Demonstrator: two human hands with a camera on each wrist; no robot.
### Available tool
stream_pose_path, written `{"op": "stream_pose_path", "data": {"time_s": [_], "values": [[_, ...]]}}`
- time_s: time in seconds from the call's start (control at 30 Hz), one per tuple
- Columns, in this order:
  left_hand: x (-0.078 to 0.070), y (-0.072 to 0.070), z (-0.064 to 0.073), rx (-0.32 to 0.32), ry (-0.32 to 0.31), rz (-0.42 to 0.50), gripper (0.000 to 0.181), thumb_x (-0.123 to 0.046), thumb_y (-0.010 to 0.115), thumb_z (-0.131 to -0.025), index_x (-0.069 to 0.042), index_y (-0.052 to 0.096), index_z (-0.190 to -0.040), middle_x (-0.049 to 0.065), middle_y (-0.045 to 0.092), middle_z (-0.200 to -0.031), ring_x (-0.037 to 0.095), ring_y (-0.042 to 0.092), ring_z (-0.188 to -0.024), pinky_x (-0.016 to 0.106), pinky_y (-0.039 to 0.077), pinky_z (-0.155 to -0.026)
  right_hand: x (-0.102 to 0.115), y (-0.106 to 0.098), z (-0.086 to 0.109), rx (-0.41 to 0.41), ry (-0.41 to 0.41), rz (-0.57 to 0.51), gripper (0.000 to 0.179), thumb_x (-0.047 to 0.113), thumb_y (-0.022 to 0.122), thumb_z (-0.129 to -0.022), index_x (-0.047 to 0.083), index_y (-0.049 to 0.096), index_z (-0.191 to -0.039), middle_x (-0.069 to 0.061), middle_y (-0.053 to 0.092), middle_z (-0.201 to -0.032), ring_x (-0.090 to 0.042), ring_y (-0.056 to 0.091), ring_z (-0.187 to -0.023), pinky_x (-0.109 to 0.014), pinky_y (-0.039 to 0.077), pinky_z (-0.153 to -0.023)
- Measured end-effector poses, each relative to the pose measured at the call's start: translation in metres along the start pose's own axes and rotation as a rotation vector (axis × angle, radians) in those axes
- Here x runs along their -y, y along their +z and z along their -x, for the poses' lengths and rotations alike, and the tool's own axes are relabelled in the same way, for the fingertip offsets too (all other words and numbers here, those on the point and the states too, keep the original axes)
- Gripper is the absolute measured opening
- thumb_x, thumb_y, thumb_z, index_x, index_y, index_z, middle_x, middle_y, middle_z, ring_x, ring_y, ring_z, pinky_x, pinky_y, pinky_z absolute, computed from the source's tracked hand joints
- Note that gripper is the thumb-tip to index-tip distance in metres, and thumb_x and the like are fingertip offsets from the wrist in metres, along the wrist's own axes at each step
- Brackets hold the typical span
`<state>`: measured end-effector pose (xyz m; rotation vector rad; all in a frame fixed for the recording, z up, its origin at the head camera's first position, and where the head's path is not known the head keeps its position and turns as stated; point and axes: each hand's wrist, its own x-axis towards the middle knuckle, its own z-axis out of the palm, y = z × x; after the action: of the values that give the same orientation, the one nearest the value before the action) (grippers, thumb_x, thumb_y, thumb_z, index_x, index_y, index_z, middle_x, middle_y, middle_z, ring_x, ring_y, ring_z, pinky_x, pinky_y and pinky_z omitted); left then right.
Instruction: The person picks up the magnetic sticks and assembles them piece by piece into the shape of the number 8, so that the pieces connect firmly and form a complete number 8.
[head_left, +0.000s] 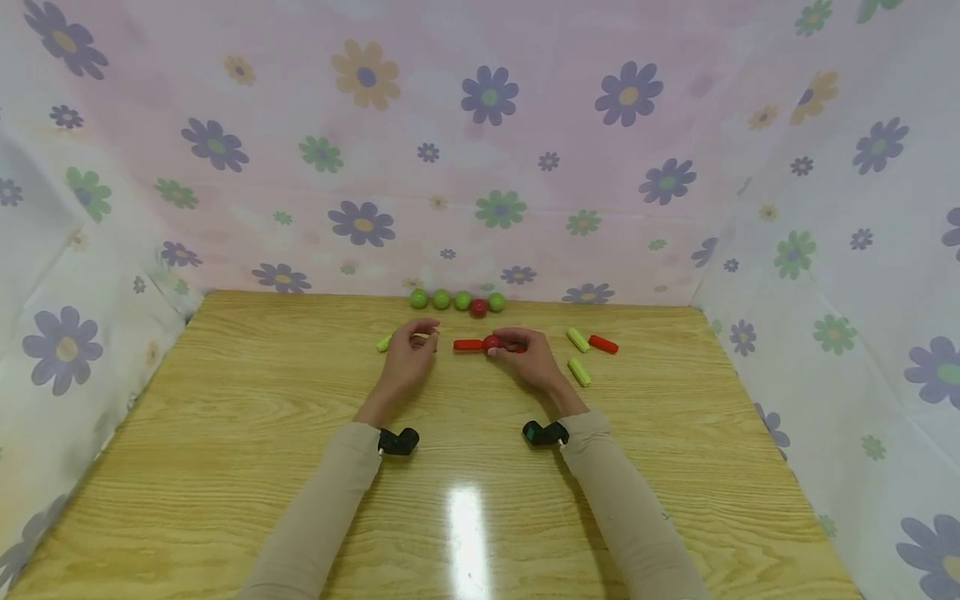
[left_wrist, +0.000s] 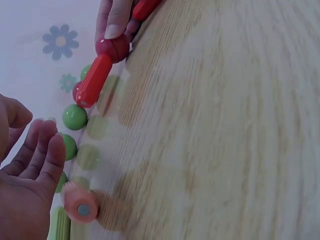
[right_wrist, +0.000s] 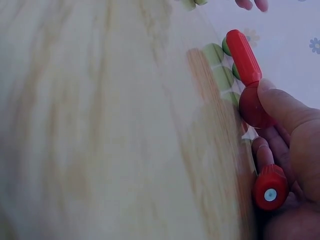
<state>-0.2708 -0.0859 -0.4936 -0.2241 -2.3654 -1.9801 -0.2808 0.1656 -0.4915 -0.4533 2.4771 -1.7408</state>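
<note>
My right hand [head_left: 534, 360] pinches a red ball [right_wrist: 254, 107] between thumb and fingers. A red ribbed rod [head_left: 468, 345] sticks out from the ball toward the left, its end against the ball. Under the same hand lies a second red rod [right_wrist: 270, 187], with a silvery disc on its end. My left hand [head_left: 407, 357] is apart from these, its fingers loosely bent and nothing between them. Next to it are a yellow-green rod [head_left: 384, 342] and a peach-coloured rod [left_wrist: 80, 206] with a silvery end disc, partly hidden by that hand in the head view.
Along the table's back edge stand several green balls [head_left: 441, 299] and a red ball [head_left: 478, 308] in a row. Right of my right hand lie two yellow-green rods [head_left: 577, 339] and a red rod [head_left: 603, 344]. Flowered cloth [head_left: 487, 167] encloses the wooden table [head_left: 247, 417].
</note>
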Motion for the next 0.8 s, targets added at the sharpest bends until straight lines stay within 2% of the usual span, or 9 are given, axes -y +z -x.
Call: {"op": "stream_pose_path", "data": {"time_s": [0.17, 0.33, 0.47, 0.67, 0.8], "values": [[0.002, -0.005, -0.004, -0.05, 0.03, -0.016, 0.027, -0.005, 0.054, -0.104, 0.007, 0.061, -0.127, 0.018, 0.061, -0.111, 0.036, 0.065, -0.093, 0.022, 0.051, -0.074, -0.02, 0.002, -0.007, -0.02, 0.002, -0.013, 0.041, 0.008, 0.075, -0.093, -0.007, 0.065, -0.13, -0.028, 0.067, -0.124, -0.042, 0.064, -0.112, -0.016, 0.049, -0.082], [0.008, -0.01, -0.011, -0.097, 0.051, -0.009, 0.027, -0.005, 0.057, -0.103, 0.007, 0.063, -0.127, 0.02, 0.062, -0.11, 0.035, 0.064, -0.094, 0.019, 0.05, -0.076, -0.023, 0.002, -0.008, -0.032, 0.01, 0.0, 0.039, 0.011, 0.076, -0.092, -0.001, 0.068, -0.129, -0.022, 0.069, -0.122, -0.033, 0.067, -0.11, -0.02, 0.052, -0.085], [0.014, -0.016, -0.019, -0.102, 0.056, 0.021, 0.03, -0.008, 0.058, -0.103, 0.008, 0.061, -0.129, 0.02, 0.061, -0.114, 0.034, 0.063, -0.099, 0.02, 0.05, -0.079, -0.024, 0.002, -0.008, -0.034, 0.027, -0.003, 0.038, 0.013, 0.077, -0.092, 0.003, 0.069, -0.128, -0.018, 0.071, -0.121, -0.025, 0.068, -0.107, -0.024, 0.053, -0.088], [0.004, -0.025, -0.034, -0.102, 0.023, 0.025, 0.033, -0.014, 0.056, -0.105, 0.006, 0.058, -0.132, 0.02, 0.059, -0.125, 0.021, 0.056, -0.103, 0.023, 0.047, -0.08, -0.026, 0.002, -0.008, -0.032, 0.028, -0.009, 0.038, 0.013, 0.077, -0.092, 0.003, 0.069, -0.127, -0.018, 0.07, -0.121, -0.027, 0.067, -0.107, -0.024, 0.053, -0.087], [-0.004, -0.03, -0.05, -0.077, 0.068, -0.025, 0.03, -0.004, 0.054, -0.104, 0.009, 0.058, -0.131, 0.025, 0.058, -0.131, 0.031, 0.055, -0.106, 0.026, 0.046, -0.081, -0.026, 0.002, -0.007, -0.037, 0.014, 0.007, 0.038, 0.012, 0.076, -0.092, 0.001, 0.068, -0.128, -0.02, 0.07, -0.12, -0.031, 0.067, -0.106, -0.021, 0.051, -0.085]]}}
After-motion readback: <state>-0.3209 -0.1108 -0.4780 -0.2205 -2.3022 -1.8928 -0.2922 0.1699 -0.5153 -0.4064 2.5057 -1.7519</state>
